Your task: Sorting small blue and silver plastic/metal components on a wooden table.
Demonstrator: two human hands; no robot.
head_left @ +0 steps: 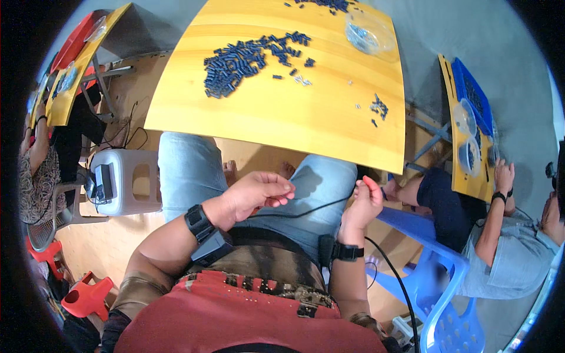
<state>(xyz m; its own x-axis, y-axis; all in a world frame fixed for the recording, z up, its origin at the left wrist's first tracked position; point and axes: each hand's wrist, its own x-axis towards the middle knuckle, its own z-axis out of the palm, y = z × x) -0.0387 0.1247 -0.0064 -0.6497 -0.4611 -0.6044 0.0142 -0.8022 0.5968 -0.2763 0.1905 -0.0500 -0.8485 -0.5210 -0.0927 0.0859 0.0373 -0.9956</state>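
Observation:
My left hand (pixel 259 193) is over my lap with its fingers curled and the thumb pressed toward them. Anything between those fingertips is too small to make out. My right hand (pixel 364 207), above my right thigh just below the table's near edge, has its fingers bent together; what they hold, if anything, cannot be seen. Both hands are apart from the yellow table (pixel 265 120). On it lies a large pile of small black cylindrical pieces (pixel 232 66). A smaller cluster of dark pieces (pixel 379 107) sits near the right edge, and a few small silvery pieces (pixel 302 81) are between them.
A clear tub with small parts (pixel 362 38) stands at the far right of the table. A black cable (pixel 394 273) runs past my right wrist. A grey stool (pixel 126 182) is at left, a blue chair (pixel 435 270) at right. Other people work at side tables.

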